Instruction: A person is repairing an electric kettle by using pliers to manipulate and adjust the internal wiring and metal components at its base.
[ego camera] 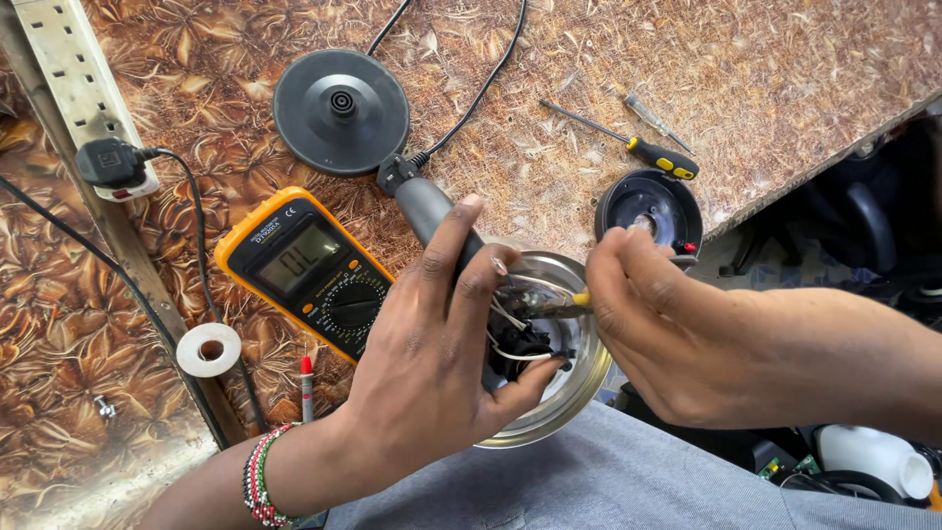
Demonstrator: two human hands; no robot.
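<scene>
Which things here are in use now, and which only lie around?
In use: left hand, soldering iron, kettle underside, white wires, right hand.

Lying about: multimeter, kettle base, screwdriver, tape roll, black cover, power strip.

A worktop covered in a brown, leaf-patterned laminate [785, 69] fills most of the frame, running from the left edge to the upper right, where its edge slants down toward the centre. A narrow wooden strip [118, 236] crosses the surface diagonally on the left side. At the lower left the covering looks worn and paler. Beyond the table edge, at the right of the frame, lies a dark, shadowed space of cluttered black shapes [863, 216]. Even daylight falls across the surface, casting soft shadows.
</scene>
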